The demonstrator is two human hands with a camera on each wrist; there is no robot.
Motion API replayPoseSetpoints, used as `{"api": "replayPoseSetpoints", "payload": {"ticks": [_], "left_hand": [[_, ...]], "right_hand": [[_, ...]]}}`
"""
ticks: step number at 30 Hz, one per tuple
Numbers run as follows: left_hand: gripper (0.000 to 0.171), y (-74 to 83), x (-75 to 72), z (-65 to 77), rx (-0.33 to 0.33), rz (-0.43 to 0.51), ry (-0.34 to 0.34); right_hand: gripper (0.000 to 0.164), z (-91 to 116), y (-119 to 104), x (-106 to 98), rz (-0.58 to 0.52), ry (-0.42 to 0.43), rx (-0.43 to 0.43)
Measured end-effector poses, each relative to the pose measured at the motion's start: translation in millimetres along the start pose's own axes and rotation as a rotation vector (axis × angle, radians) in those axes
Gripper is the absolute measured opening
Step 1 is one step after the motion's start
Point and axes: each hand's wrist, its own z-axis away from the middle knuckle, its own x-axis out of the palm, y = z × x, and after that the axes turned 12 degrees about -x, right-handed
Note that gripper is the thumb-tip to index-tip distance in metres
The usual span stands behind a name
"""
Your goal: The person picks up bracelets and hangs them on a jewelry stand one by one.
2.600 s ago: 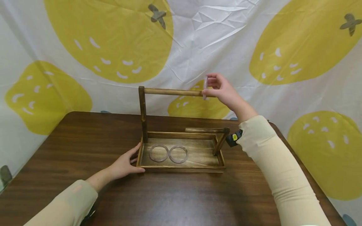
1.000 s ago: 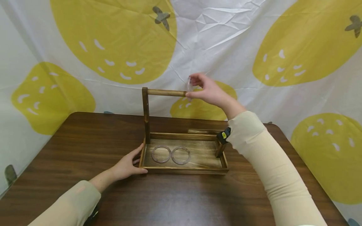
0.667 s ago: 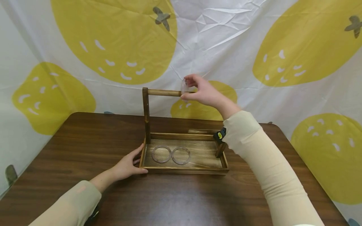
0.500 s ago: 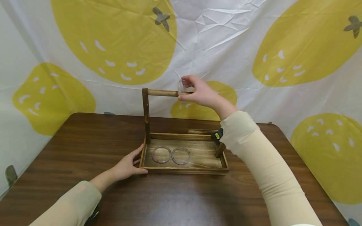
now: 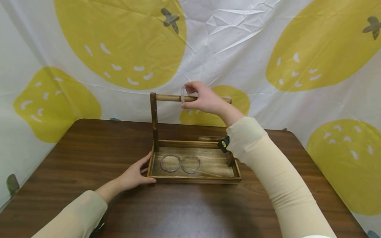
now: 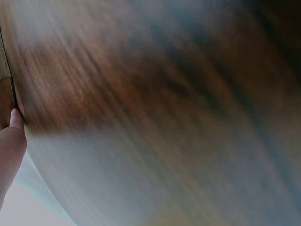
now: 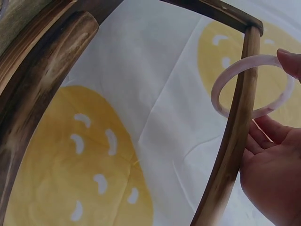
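My right hand pinches a pale translucent bangle between thumb and fingers. That bangle loops round the upper wooden rod, which passes through its opening, as the right wrist view also shows. The rod extends right from a tall post on a brown wooden tray stand. My left hand grips the tray's left end, thumb at the front corner and fingers along the side. In the left wrist view only a bit of that hand shows, at the left edge. Two more bangles lie flat in the tray, side by side.
A lower, shorter rod runs left from a short post at the tray's right end, partly hidden by the right forearm. The stand sits on a dark wooden table. A white cloth with yellow lemons hangs behind.
My right hand has carried the bangle leftward along the upper rod, from near its right end to closer to the tall post. The left hand and the two bangles in the tray stay put.
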Motion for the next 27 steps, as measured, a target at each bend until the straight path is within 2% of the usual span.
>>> {"api": "replayPoseSetpoints", "payload": {"ticks": [6,17,27], "left_hand": [[0.103,-1.9,0.5,-0.7,0.016,-0.002,0.007],[0.103,3.7,-0.7,1.8,-0.018,0.000,0.000],[0.104,0.4,-0.8,0.9,-0.011,0.007,-0.002]], "right_hand": [[0.077,-2,-3,3,0.038,-0.021,-0.007],[0.076,-6,-5,8,0.063,-0.040,-0.010],[0.078,-10,-6,12,0.121,-0.077,-0.011]]}}
